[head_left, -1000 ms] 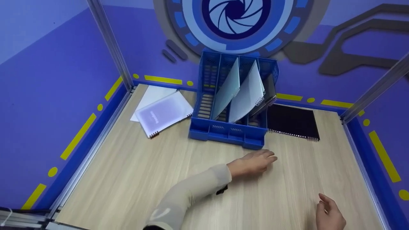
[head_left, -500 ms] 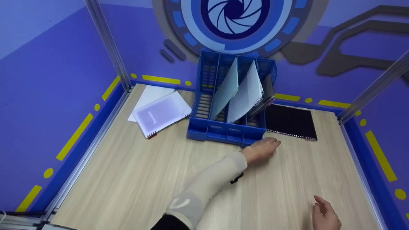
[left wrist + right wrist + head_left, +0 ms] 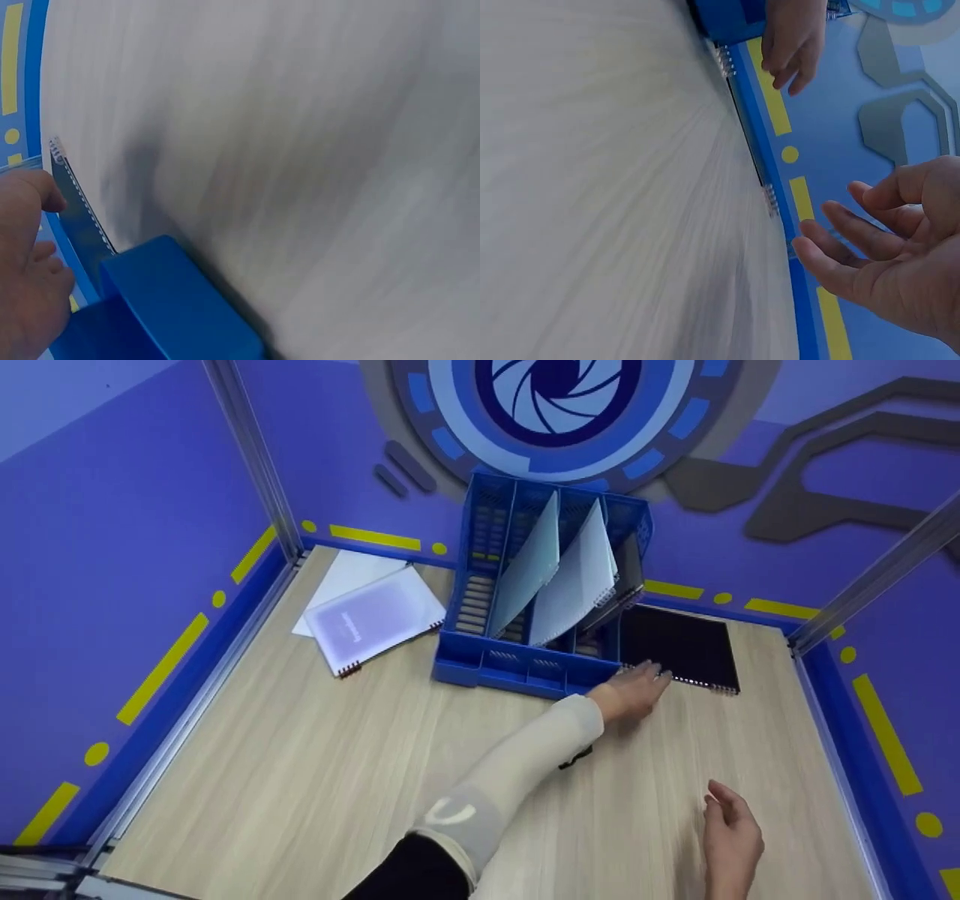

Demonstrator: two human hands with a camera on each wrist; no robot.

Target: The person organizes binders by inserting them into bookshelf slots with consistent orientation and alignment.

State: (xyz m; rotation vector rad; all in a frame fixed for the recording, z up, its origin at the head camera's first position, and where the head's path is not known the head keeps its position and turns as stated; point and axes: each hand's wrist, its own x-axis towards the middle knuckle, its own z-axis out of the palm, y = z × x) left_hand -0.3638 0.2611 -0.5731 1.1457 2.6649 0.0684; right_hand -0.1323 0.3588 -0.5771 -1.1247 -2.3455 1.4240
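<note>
My left hand [image 3: 636, 690] reaches to the near spiral edge of a black notebook [image 3: 686, 645] lying flat on the table, its fingers relaxed and holding nothing. Whether the fingertips touch the notebook I cannot tell. Beside this hand is the front right corner of a blue file rack [image 3: 495, 667], also close to the hand in the left wrist view. The rack carries a pale green notebook [image 3: 529, 570], a white spiral notebook [image 3: 576, 577] and a dark notebook [image 3: 626, 581], all leaning. Lower right, my right hand [image 3: 731, 840] hovers with loosely bent fingers, gripping nothing.
Left of the rack, a lavender-white spiral notebook [image 3: 375, 619] lies partly over a white one [image 3: 330, 585]. Printed panels [image 3: 150, 585] enclose the wooden table [image 3: 315, 780] at the back and sides, with metal posts [image 3: 251, 457] at the corners.
My left hand has moved forward and right, from in front of the rack to the black notebook's near edge. The right hand has shifted slightly forward and left. Notebooks and rack stay put.
</note>
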